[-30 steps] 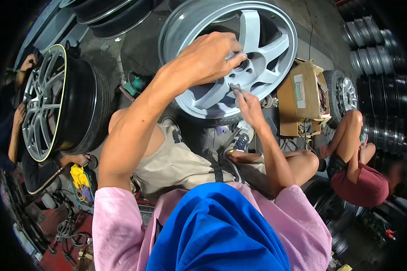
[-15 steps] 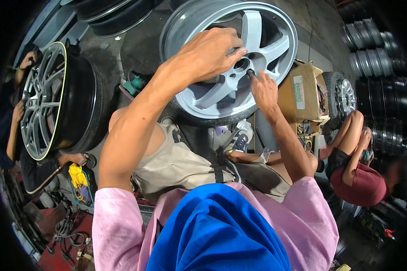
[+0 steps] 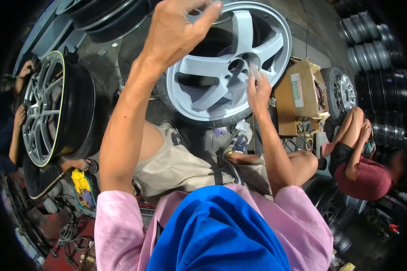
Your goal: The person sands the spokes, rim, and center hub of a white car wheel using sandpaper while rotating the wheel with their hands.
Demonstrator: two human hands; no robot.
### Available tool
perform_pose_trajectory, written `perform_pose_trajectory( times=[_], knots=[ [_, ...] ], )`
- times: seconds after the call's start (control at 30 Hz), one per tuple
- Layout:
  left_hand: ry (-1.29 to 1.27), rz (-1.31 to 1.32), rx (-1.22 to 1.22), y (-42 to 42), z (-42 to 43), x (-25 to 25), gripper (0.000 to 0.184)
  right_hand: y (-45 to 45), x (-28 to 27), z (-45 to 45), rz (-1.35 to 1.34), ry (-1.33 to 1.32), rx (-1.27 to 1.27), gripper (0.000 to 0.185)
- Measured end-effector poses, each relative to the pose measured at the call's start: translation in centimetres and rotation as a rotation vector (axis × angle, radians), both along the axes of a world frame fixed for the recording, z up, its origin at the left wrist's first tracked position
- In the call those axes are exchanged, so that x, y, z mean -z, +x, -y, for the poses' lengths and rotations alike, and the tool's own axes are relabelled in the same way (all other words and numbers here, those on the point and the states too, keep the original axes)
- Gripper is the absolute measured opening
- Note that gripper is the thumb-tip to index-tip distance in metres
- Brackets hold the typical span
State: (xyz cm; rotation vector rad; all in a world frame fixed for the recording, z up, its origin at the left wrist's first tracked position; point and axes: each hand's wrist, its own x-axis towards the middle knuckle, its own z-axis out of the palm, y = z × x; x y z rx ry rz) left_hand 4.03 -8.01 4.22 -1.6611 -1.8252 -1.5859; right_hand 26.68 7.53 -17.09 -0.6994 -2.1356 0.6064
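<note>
A pale grey five-spoke wheel rim (image 3: 242, 31) lies tilted in front of me, face up, above a dark tyre. My left hand (image 3: 178, 29) is raised over its far left side, thumb stretched out; the top of the view cuts off the other fingertips. Whether it touches the rim or holds anything is unclear. Close beside the hub hole (image 3: 236, 66) is my right hand (image 3: 259, 90). Its fingers are smeared by motion, so anything in them is hidden.
At left, another person's hands touch a multi-spoke wheel (image 3: 43, 107). A cardboard box (image 3: 303, 88) and a tyred wheel (image 3: 343, 92) stand to the right. A person in a maroon shirt (image 3: 364, 179) sits farther right. Stacked rims (image 3: 382, 92) line the right side.
My left hand has moved up and left, away from the hub. The right hand stays near it, now blurred; the small dark piece at its fingertips no longer shows. The rim appears slightly farther left.
</note>
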Motion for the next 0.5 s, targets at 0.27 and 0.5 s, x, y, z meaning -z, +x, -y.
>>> perform_pose_trajectory(
  times=[0.27,0.5],
  knots=[
    [0.024,-0.033,-0.052,-1.5,-0.6,1.4,0.015,-3.3,1.1,4.0,0.212,0.094,-0.024,0.051],
    [0.026,-0.029,-0.074,-2.3,-0.7,1.7,0.014,-3.8,2.0,1.8,0.039,0.296,0.0,0.048]
  ],
)
